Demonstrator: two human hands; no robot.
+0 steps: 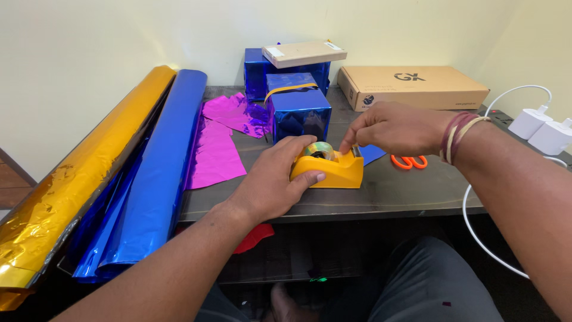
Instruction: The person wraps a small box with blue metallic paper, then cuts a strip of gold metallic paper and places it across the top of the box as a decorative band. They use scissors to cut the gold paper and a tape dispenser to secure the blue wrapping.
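on the table, the tape dispenser lies crosswise, cutter rightward.

Your yellow tape dispenser, shiny blue gift-wrapped box, gold foil roll, blue foil roll, magenta foil sheets, orange scissors, tan cardboard box, dark wood-grain counter, white chargers.

Glossy yellow plastic tape dispenser — shiny crinkled foil sheets — matt cardboard box.
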